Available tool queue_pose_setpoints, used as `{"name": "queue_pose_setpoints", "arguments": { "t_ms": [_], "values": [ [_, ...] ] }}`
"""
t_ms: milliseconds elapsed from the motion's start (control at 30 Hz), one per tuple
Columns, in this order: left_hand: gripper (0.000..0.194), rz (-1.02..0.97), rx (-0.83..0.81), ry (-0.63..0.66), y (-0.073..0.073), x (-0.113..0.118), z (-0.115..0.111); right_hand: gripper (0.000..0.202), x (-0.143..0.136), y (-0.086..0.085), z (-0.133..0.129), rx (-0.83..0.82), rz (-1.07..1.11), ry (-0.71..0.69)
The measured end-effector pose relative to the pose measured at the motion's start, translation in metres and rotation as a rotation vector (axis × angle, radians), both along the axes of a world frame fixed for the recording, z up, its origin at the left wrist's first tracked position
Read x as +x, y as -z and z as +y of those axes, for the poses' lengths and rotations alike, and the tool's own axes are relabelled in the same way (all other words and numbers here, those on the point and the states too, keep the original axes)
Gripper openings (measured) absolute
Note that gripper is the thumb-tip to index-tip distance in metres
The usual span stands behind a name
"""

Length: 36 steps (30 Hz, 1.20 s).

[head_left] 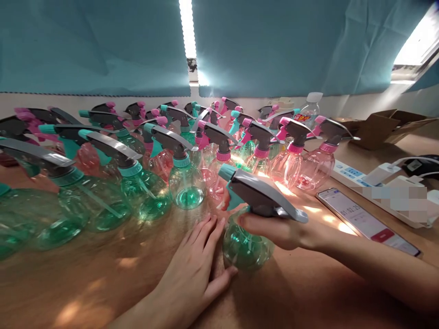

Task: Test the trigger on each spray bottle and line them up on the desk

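Note:
A clear green spray bottle (pixel 248 249) with a grey and teal trigger head stands upright near the table's front. My right hand (pixel 270 228) is wrapped round its neck, just under the head; some fingers are hidden behind the bottle. My left hand (pixel 197 260) lies palm down on the wood at the bottle's left side, its fingers stretched out and thumb tip close to the bottle's base. Just beyond my left fingertips is another green spray bottle (pixel 187 183). Further green bottles stand to the left, among them a teal-collared bottle (pixel 146 194).
Pink spray bottles (pixel 286 167) crowd the back with more green ones. At right, a phone (pixel 366 221) showing a timer lies beside a power strip (pixel 351 173) with plugged-in chargers. Behind are a cardboard box (pixel 384 130), a clear capped bottle (pixel 310 109) and a blue curtain (pixel 291 45).

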<state>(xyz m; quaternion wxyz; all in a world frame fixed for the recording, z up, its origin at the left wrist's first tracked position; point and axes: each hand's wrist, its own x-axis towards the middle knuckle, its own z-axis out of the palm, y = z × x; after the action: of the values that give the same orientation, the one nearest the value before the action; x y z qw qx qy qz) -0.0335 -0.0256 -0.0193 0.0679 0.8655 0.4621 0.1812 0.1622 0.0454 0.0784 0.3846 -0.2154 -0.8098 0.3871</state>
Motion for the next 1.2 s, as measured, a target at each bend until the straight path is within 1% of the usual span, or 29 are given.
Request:
{"name": "queue_pose_setpoints", "arguments": {
  "t_ms": [67, 167, 233, 300, 400, 500, 567, 733, 900, 1033, 1200],
  "values": [
    [0.066, 0.002, 0.003, 0.000, 0.001, -0.001, 0.000, 0.025, -0.001, 0.000, 0.000, -0.032, -0.025, 0.000],
    [0.067, 0.014, 0.001, 0.006, -0.001, -0.004, 0.000, 0.041, -0.003, -0.003, 0.000, -0.077, -0.043, -0.010],
    [0.068, 0.018, -0.002, -0.002, -0.002, -0.006, 0.000, 0.047, -0.005, -0.005, -0.001, -0.079, -0.029, -0.010],
    [0.069, 0.018, -0.008, -0.010, -0.004, -0.006, 0.000, 0.046, -0.006, -0.006, -0.002, -0.059, 0.003, -0.009],
    [0.068, 0.024, -0.016, 0.000, -0.006, -0.006, 0.001, 0.037, -0.006, -0.002, -0.001, -0.032, 0.028, -0.032],
    [0.066, 0.018, -0.016, 0.009, -0.008, -0.005, 0.002, 0.023, -0.007, 0.006, 0.000, -0.053, 0.059, -0.031],
    [0.065, 0.017, -0.024, 0.011, -0.009, -0.004, 0.002, 0.019, -0.007, 0.008, 0.000, -0.070, 0.087, -0.016],
    [0.064, 0.035, -0.044, 0.021, -0.011, -0.003, 0.003, 0.035, -0.008, 0.000, -0.002, -0.121, 0.066, -0.022],
    [0.066, 0.058, -0.043, 0.016, -0.010, -0.003, 0.003, 0.042, -0.010, -0.003, -0.003, -0.165, 0.067, -0.051],
    [0.064, 0.053, -0.048, 0.014, -0.012, -0.003, 0.002, 0.048, -0.008, -0.002, -0.003, -0.134, 0.058, -0.041],
    [0.065, 0.059, -0.061, 0.009, -0.014, -0.003, 0.001, 0.050, -0.006, -0.002, -0.003, -0.065, 0.047, -0.002]
  ]
}}
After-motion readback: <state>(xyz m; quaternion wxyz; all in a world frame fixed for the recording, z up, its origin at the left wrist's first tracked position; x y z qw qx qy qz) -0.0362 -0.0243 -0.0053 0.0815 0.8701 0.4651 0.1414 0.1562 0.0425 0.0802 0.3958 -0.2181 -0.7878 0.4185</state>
